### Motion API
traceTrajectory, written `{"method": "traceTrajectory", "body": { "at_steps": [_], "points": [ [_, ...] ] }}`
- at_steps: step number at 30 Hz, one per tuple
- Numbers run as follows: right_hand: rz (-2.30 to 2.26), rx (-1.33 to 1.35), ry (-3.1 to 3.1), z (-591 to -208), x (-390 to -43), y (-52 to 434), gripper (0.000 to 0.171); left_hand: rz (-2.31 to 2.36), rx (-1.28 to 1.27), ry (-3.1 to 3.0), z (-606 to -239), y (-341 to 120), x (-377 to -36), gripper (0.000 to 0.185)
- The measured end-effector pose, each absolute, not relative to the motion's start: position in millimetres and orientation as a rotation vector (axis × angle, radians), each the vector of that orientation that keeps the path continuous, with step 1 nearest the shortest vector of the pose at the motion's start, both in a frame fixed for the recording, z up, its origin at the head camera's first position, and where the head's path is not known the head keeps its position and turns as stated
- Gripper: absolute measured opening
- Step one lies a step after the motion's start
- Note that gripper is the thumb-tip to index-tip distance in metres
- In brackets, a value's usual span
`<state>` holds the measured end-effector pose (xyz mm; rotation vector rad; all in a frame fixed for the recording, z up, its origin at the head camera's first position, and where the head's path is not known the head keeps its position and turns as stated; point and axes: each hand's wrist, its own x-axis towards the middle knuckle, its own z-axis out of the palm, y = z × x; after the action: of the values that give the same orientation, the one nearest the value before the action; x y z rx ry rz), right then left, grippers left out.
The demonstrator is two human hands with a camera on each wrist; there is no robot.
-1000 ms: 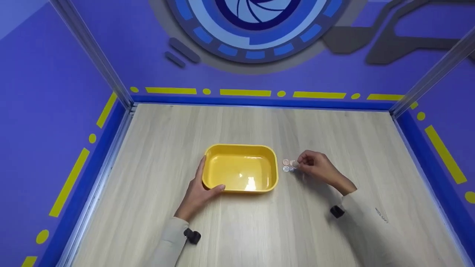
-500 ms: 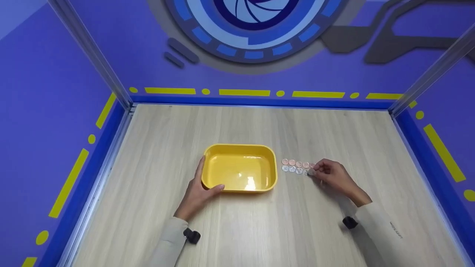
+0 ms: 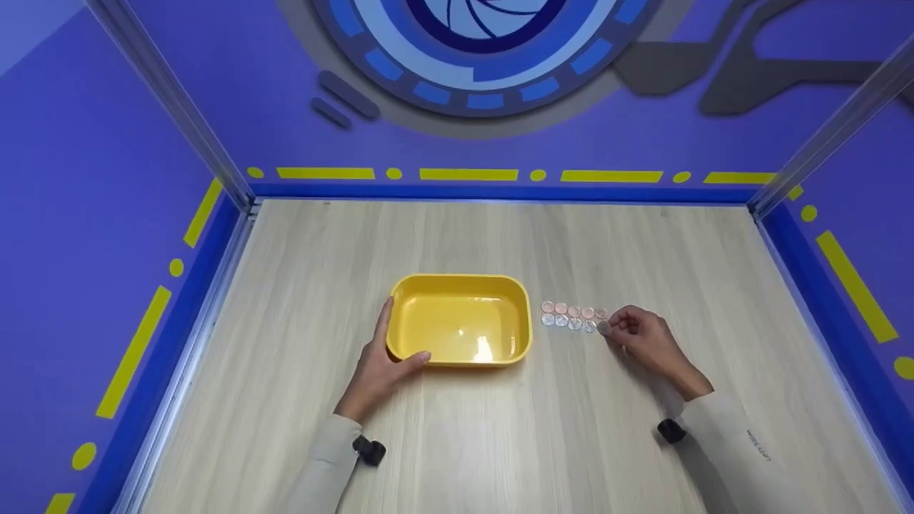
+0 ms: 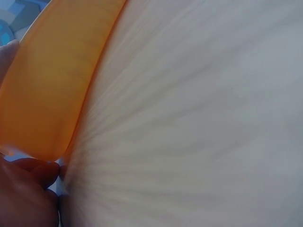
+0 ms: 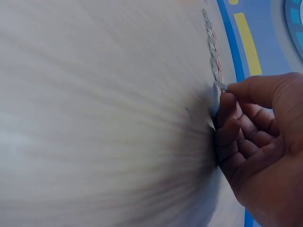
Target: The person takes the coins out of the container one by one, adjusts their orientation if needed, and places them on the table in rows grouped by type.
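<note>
A yellow rectangular plastic bin (image 3: 468, 359) stands on the table. My left hand (image 3: 378, 375) grips its near left corner, thumb on the near rim and fingers along the left wall. In the left wrist view the bin's side (image 4: 52, 90) fills the upper left. To the right of the bin lie two rows of coins: copper-coloured coins (image 3: 575, 312) behind, silver coins (image 3: 575, 324) in front. My right hand (image 3: 646, 343) pinches a silver coin (image 3: 604, 328) at the right end of the front row. In the right wrist view that coin (image 5: 221, 86) sits between thumb and index finger.
The table (image 3: 464, 435) has a pale wood-grain top. A blue-purple back wall (image 3: 457, 157) and matching side walls enclose it, with metal profiles at the corners. Each wrist carries a small black camera (image 3: 370, 452) over a light sleeve.
My right hand has moved right from the rows' left part to their right end, uncovering more coins. In the last half second its coin shifted slightly right. My left hand still holds the bin.
</note>
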<state>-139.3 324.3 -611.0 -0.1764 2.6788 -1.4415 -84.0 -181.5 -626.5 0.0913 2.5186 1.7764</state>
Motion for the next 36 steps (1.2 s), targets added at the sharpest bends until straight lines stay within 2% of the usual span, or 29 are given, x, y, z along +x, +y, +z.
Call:
{"method": "traceTrajectory", "body": {
  "at_steps": [36],
  "points": [
    [-1.312, -0.121, 2.939, -623.2, -128.6, 313.7, 0.005, 1.790, 0.042, 2.489, -629.3, -180.3, -81.3, 0.120]
  ]
}}
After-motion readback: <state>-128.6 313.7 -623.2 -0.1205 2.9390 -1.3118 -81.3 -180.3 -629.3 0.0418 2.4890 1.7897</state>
